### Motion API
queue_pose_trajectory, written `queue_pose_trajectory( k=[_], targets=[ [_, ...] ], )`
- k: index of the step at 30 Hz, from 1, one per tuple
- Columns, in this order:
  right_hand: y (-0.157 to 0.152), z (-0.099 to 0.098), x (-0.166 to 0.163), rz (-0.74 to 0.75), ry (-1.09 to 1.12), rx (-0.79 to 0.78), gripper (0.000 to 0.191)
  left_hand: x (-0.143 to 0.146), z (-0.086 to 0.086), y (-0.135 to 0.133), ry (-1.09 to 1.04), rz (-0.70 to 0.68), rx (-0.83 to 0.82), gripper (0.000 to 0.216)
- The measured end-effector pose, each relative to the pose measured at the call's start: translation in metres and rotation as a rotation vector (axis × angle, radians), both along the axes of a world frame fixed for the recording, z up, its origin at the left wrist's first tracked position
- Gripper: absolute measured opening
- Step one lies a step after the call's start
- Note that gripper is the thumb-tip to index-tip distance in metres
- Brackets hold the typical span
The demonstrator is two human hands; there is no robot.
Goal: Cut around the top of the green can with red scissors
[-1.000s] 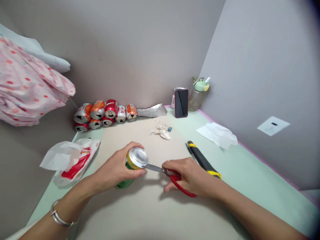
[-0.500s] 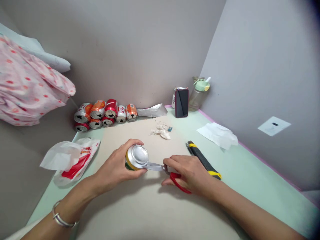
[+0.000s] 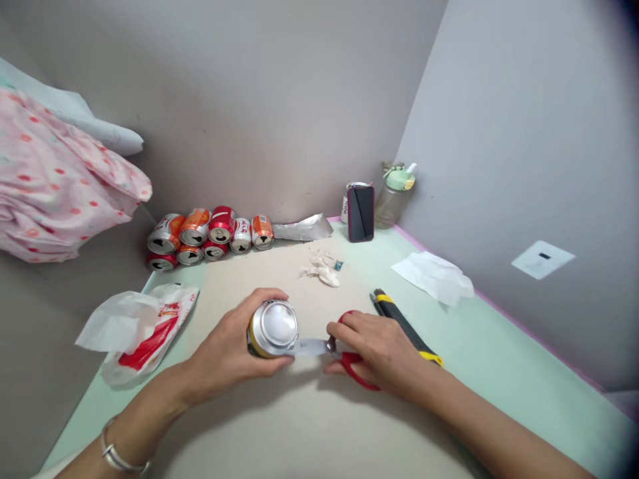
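My left hand [image 3: 239,342] is wrapped around a drink can [image 3: 277,326], its silver bottom turned up toward me and a strip of yellow and dark green showing on its side. In my right hand [image 3: 379,342] is a pair of scissors [image 3: 357,372] with red handles, fingers through the loops. Their blades point left and reach the can's lower right side; whether the tip is inside the metal I cannot tell. Both hands are over a beige board [image 3: 299,426].
Stacked drink cans [image 3: 222,224] and a cut metal sheet [image 3: 304,228] line the back wall. A phone [image 3: 360,213], a bottle [image 3: 394,196], crumpled tissue [image 3: 325,274], white paper [image 3: 434,276], a black-and-yellow utility knife [image 3: 404,326] and a plastic bag [image 3: 154,342] lie or stand around.
The scissor handles have spread apart a little, with the upper red loop now showing. The can has tilted slightly in my left hand. The whole view has shifted slightly.
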State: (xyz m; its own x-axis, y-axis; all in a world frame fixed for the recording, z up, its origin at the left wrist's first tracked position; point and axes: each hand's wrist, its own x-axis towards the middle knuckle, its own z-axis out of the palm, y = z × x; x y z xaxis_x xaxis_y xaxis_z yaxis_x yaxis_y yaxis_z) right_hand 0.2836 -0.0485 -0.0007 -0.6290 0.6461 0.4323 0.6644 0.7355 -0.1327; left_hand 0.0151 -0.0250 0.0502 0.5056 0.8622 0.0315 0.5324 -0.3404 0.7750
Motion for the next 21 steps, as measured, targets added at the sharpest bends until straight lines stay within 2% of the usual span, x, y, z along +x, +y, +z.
queue_pose_trajectory(
  k=[2, 4, 6, 8, 10, 12, 14, 17, 21],
  targets=[
    [0.000, -0.001, 0.001, 0.004, 0.024, -0.028, 0.039, 0.000, 0.006, 0.001, -0.032, 0.012, -0.136, 0.055],
    [0.000, -0.001, 0.001, 0.002, 0.065, -0.080, 0.041, -0.002, 0.010, 0.003, -0.094, 0.010, -0.196, 0.052],
    [-0.001, 0.003, 0.002, -0.002, 0.138, -0.226, 0.043, -0.005, 0.013, 0.005, -0.143, -0.004, -0.222, 0.054],
    [-0.003, 0.011, 0.003, -0.008, 0.238, -0.482, 0.046, -0.007, 0.012, 0.007, -0.158, -0.006, -0.232, 0.058],
    [-0.005, 0.019, 0.003, 0.042, 0.364, -0.826, 0.050, -0.008, 0.010, 0.007, -0.148, 0.030, -0.179, 0.061],
    [-0.008, 0.024, 0.004, 0.174, 0.505, -1.169, 0.057, -0.007, 0.007, 0.005, -0.132, 0.067, -0.057, 0.061],
    [-0.010, 0.025, 0.004, 0.308, 0.608, -1.406, 0.063, -0.005, 0.003, 0.004, -0.143, 0.088, 0.076, 0.061],
    [-0.009, 0.017, 0.005, 0.441, 0.677, -1.535, 0.064, -0.003, -0.001, 0.002, -0.208, 0.098, 0.146, 0.065],
    [-0.007, 0.007, 0.003, 0.557, 0.723, -1.615, 0.064, -0.001, -0.005, 0.002, -0.246, 0.098, 0.073, 0.069]
  ],
)
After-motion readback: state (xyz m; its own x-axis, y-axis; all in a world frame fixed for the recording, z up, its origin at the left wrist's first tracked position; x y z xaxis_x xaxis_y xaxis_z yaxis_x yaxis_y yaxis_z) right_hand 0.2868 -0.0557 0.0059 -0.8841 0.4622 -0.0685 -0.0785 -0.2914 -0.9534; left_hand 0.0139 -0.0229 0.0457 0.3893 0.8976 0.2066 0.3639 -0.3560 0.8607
